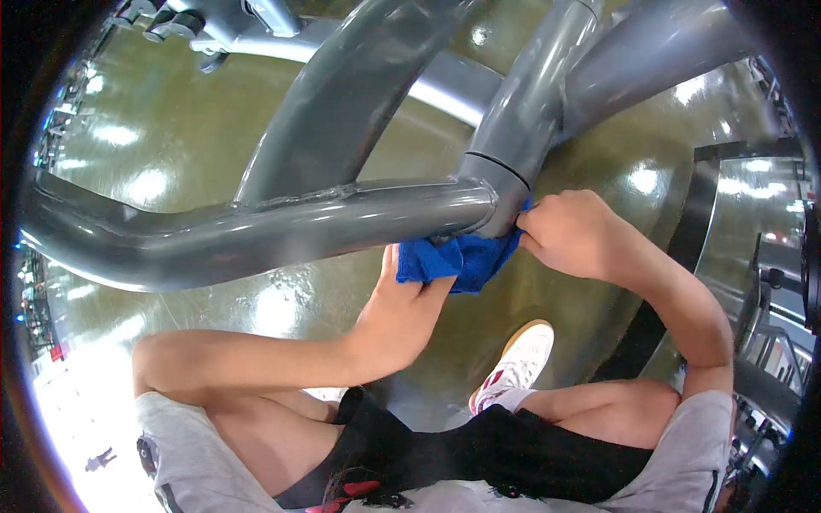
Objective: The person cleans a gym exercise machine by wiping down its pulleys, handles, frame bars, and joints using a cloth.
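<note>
Between my two hands, in the view from my head, a blue cloth [483, 261] is bunched up against the underside of a grey metal joint [498, 205]. My right hand [564, 232] is closed, thumb and fingers pinching the cloth's edge just beside the joint. My left hand [404, 297] reaches up from below, and the cloth drapes over part of it; its fingers are mostly hidden by the cloth and the metal, so I can't tell whether they grip or only press.

Just above my left hand, and running off well to its left, is a bent grey tube [282, 235] with a welded seam, its near end meeting the joint. A post [517, 111] rises from the joint, above and between my hands. A broad curved bar [342, 103] stands up from the tube, beyond my left hand. Another thick tube [658, 64] slants away above my right hand.

Below my hands, one white shoe [526, 350] rests on the glossy greenish floor [197, 98], under my right wrist. Nearer to me than both hands are my black shorts [513, 449], with a pale grey sleeve [201, 453] at either side.
</note>
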`<state>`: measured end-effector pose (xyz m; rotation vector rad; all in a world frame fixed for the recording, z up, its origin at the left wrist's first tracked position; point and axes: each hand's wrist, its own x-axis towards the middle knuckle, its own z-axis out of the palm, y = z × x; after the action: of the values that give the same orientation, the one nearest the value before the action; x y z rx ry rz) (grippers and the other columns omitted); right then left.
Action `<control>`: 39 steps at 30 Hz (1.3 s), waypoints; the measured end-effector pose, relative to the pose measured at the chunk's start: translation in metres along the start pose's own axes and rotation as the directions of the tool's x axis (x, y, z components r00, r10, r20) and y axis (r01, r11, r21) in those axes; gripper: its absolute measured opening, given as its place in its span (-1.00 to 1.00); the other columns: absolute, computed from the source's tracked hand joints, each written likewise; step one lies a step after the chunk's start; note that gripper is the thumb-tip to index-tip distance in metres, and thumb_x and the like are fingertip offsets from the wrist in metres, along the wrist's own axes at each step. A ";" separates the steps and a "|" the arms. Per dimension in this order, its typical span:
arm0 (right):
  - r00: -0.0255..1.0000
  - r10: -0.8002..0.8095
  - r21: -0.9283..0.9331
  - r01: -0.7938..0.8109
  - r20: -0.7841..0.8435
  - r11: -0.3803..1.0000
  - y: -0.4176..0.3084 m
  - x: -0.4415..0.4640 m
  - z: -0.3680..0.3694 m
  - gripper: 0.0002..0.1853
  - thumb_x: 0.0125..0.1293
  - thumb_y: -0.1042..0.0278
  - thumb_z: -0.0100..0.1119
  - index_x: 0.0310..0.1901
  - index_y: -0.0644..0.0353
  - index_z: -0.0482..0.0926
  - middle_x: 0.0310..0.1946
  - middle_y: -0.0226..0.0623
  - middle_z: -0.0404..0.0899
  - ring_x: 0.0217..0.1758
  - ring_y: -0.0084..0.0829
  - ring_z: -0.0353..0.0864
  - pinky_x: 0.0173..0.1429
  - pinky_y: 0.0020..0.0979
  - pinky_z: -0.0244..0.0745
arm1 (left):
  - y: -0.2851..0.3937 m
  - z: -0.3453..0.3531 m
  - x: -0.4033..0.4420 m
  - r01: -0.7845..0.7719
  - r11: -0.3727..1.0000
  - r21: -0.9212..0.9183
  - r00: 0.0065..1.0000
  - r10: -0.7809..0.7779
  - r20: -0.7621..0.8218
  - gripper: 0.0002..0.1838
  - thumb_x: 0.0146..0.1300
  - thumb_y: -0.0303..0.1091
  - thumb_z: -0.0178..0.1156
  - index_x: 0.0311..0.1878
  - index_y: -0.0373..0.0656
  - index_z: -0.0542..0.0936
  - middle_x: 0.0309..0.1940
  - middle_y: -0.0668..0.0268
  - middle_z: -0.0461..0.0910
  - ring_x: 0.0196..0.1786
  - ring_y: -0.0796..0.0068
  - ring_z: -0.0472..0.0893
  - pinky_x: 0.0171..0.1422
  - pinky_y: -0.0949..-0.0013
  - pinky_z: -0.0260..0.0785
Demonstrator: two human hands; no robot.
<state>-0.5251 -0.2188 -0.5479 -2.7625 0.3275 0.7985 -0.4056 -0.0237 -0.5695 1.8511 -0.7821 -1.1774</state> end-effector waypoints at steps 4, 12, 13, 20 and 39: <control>0.997 -0.044 0.038 0.042 0.062 0.998 0.002 0.004 0.006 -0.77 0.22 0.21 0.06 -0.41 0.17 0.59 -0.48 -0.10 0.59 -0.34 -0.06 0.60 -0.22 -0.12 0.50 | 0.000 -0.019 0.028 0.137 0.982 -0.134 0.966 -0.102 0.239 -0.41 0.24 -0.07 0.19 0.23 -0.21 0.33 0.19 0.04 0.31 0.26 0.18 0.32 0.35 0.21 0.11; 0.928 -0.350 0.058 0.345 0.126 0.937 0.001 -0.005 0.019 -0.76 0.20 0.18 0.10 -0.42 0.17 0.58 -0.46 -0.15 0.58 -0.30 -0.08 0.59 -0.15 -0.14 0.48 | -0.001 -0.031 0.054 0.505 0.764 -0.402 0.768 -0.185 0.614 -0.28 0.05 -0.12 0.40 0.25 -0.10 0.34 0.19 0.28 0.40 0.25 0.43 0.36 0.35 0.30 0.18; 0.929 -0.348 0.057 0.343 0.126 0.937 -0.001 -0.007 0.016 -0.76 0.20 0.18 0.10 -0.42 0.17 0.58 -0.46 -0.15 0.58 -0.30 -0.08 0.59 -0.15 -0.14 0.48 | 0.002 -0.031 0.053 0.504 0.765 -0.401 0.767 -0.184 0.614 -0.28 0.05 -0.12 0.40 0.25 -0.10 0.34 0.19 0.28 0.40 0.25 0.43 0.36 0.35 0.30 0.18; 0.869 -0.395 0.152 0.366 0.298 0.918 -0.012 -0.017 -0.012 -0.75 0.22 0.18 0.10 -0.43 0.20 0.57 -0.46 -0.16 0.56 -0.29 -0.10 0.57 -0.15 -0.14 0.44 | -0.014 -0.022 0.044 0.379 0.822 -0.425 0.876 -0.171 0.452 -0.39 0.11 -0.12 0.34 0.20 -0.11 0.40 0.08 0.28 0.50 0.13 0.39 0.48 0.27 0.27 0.28; 0.618 -0.697 0.411 0.564 0.364 0.716 -0.043 -0.012 -0.033 -0.61 0.33 0.11 -0.01 -0.48 0.28 0.53 -0.51 -0.13 0.48 -0.33 -0.07 0.50 -0.18 -0.16 0.38 | -0.160 -0.032 0.044 -0.155 0.987 0.041 0.875 0.118 0.469 -0.75 0.23 -0.25 0.08 -0.03 -0.03 0.53 -0.12 0.16 0.58 -0.07 0.17 0.55 0.02 0.27 0.41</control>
<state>-0.5067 -0.1864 -0.5068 -2.0564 -0.5979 1.1040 -0.3462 0.0292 -0.7188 1.5518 -1.2201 -1.5416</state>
